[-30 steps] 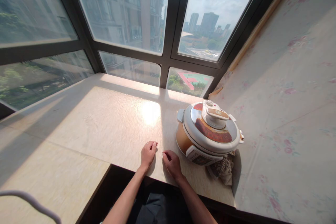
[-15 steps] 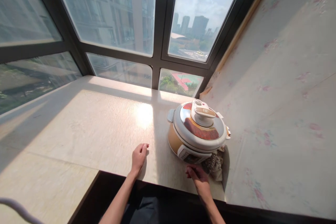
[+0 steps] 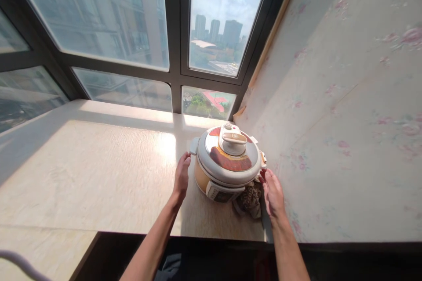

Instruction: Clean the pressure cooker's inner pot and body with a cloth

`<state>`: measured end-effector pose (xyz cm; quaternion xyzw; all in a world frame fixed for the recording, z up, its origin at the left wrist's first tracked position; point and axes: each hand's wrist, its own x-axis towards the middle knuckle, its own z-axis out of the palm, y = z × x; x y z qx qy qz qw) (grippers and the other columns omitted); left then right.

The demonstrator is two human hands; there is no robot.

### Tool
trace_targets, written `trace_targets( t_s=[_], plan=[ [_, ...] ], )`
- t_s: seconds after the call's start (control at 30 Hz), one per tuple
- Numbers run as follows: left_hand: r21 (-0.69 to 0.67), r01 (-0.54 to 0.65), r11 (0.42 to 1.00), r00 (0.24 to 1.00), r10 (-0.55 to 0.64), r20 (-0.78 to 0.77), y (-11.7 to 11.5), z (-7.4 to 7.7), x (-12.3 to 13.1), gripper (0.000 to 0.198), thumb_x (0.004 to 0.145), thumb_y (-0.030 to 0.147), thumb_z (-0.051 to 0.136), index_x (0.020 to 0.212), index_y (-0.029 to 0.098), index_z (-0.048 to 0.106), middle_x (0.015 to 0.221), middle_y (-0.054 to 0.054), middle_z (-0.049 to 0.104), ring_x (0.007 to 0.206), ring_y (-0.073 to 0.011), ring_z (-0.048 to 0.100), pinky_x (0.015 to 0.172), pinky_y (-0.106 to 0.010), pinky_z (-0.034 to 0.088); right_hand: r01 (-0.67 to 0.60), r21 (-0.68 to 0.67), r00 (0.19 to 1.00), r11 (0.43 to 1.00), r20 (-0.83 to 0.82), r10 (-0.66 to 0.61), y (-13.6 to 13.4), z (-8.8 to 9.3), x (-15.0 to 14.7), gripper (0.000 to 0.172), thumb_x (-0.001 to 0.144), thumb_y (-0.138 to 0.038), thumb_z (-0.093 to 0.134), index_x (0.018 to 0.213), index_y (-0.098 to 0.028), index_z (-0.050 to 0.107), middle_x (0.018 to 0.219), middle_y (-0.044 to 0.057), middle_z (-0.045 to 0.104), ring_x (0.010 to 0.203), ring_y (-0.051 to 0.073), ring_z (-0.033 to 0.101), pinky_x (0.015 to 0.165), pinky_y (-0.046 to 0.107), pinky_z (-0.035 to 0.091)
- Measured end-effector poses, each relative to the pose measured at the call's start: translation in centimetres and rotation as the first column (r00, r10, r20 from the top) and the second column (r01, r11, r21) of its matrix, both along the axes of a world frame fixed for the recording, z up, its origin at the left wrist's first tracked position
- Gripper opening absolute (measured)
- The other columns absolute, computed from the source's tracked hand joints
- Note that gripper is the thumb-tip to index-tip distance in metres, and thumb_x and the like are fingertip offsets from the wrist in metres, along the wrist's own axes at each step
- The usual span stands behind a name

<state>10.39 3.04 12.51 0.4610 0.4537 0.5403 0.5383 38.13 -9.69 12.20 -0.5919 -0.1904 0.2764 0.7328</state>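
An electric pressure cooker (image 3: pixel 201 175) with a white rim, a knobbed lid and a control panel in front stands upright on the windowsill counter (image 3: pixel 115 175). My left hand (image 3: pixel 182 175) is at its left side, fingers stretched up to the left side handle (image 3: pixel 194 145); whether they touch it I cannot tell. On the other side my right hand (image 3: pixel 273 191) is open, with its fingertips just below the right side handle (image 3: pixel 263 160). A crumpled patterned cloth (image 3: pixel 249 202) lies at the cooker's right front, near my right hand.
Dark-framed windows (image 3: pixel 176 44) rise behind the counter. A wall with floral paper (image 3: pixel 346 140) stands close on the right of the cooker. At the lower left, a grey cable or tube (image 3: pixel 23 263) crosses the view. The counter's front edge (image 3: pixel 214 238) runs before me.
Both hands have moved forward and apart, from in front of the cooker to its two side handles. The view has shifted right; the cooker still stands by the wall.
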Motion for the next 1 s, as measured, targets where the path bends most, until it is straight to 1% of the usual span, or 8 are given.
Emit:
trace_targets(
  t_s=[0.07,0.13,0.23,0.33,0.47,0.6,0.8,1.0],
  plan=[
    [0.064,0.052,0.997,0.998,-0.054,0.025,0.5,1.0,1.4,0.043,0.094,0.047,0.050,0.123,0.019,0.064,0.129,-0.010,0.068,0.121,-0.0255,0.061,0.101,-0.036,0.048,-0.052,0.063,0.997,0.997,-0.053,0.056,1.5,0.4,0.7,0.050,0.073,-0.055,0.080,0.109,-0.021,0.072,0.110,0.003,0.075,0.103,0.018,0.068,0.088,0.027,0.054],
    [0.088,0.023,0.996,0.998,-0.028,0.055,1.0,1.4,2.5,0.039,0.092,0.044,0.052,0.120,0.019,0.064,0.123,-0.008,0.069,0.114,-0.0236,0.062,0.098,-0.034,0.048,-0.080,0.103,0.991,0.991,-0.099,0.090,3.0,0.7,1.2,0.050,0.071,-0.055,0.081,0.105,-0.020,0.072,0.104,0.002,0.077,0.099,0.018,0.069,0.087,0.028,0.056],
    [0.008,-0.062,0.998,0.988,0.060,0.144,1.7,1.1,3.6,0.038,0.087,0.044,0.057,0.114,0.017,0.064,0.110,-0.006,0.070,0.102,-0.0223,0.063,0.088,-0.031,0.050,-0.094,0.087,0.986,0.992,-0.127,0.104,4.6,1.2,1.5,0.052,0.070,-0.054,0.082,0.107,-0.019,0.071,0.096,0.002,0.078,0.094,0.021,0.071,0.084,0.033,0.058],
    [-0.085,-0.061,0.995,0.973,0.079,0.218,2.3,0.6,4.3,0.033,0.083,0.048,0.060,0.094,0.017,0.066,0.090,-0.004,0.068,0.085,-0.0196,0.060,0.076,-0.030,0.049,-0.067,0.035,0.992,0.997,-0.106,0.070,5.3,1.3,1.6,0.054,0.069,-0.055,0.082,0.107,-0.019,0.071,0.090,0.001,0.078,0.089,0.022,0.072,0.081,0.035,0.059],
    [-0.157,-0.107,0.982,0.961,0.142,0.236,2.8,0.2,4.8,0.033,0.078,0.050,0.063,0.067,0.020,0.056,0.064,0.002,0.052,0.064,-0.0138,0.045,0.059,-0.027,0.040,-0.020,0.019,0.999,1.000,-0.042,0.021,5.3,0.7,1.9,0.048,0.067,-0.053,0.083,0.100,-0.018,0.073,0.088,0.001,0.077,0.081,0.020,0.071,0.077,0.033,0.060],
    [-0.203,-0.153,0.967,0.939,0.206,0.274,3.0,0.2,4.8,0.036,0.074,0.048,0.064,0.059,0.022,0.043,0.056,0.006,0.037,0.056,-0.0105,0.033,0.050,-0.025,0.029,-0.050,0.032,0.997,0.998,-0.059,0.052,5.1,0.1,2.3,0.044,0.064,-0.049,0.086,0.094,-0.019,0.075,0.086,0.001,0.077,0.078,0.020,0.071,0.075,0.034,0.061],
    [-0.246,-0.195,0.950,0.903,0.271,0.334,3.1,0.3,2.6,0.034,0.072,0.046,0.063,0.058,0.024,0.040,0.053,0.006,0.034,0.052,-0.0096,0.030,0.046,-0.024,0.026,-0.153,0.047,0.975,0.987,-0.158,0.159,5.5,0.5,0.1,0.040,0.059,-0.040,0.090,0.091,-0.020,0.076,0.083,0.001,0.077,0.072,0.017,0.069,0.070,0.030,0.061],
    [-0.280,-0.281,0.918,0.864,0.369,0.343,3.9,-0.1,-3.8,0.033,0.071,0.041,0.065,0.055,0.022,0.042,0.051,0.006,0.035,0.049,-0.0082,0.030,0.044,-0.022,0.023,-0.230,0.062,0.943,0.971,-0.234,0.238,7.0,0.6,-5.5,0.031,0.058,-0.034,0.092,0.078,-0.019,0.073,0.079,-0.001,0.074,0.067,0.012,0.064,0.063,0.022,0.056]
  ],
)
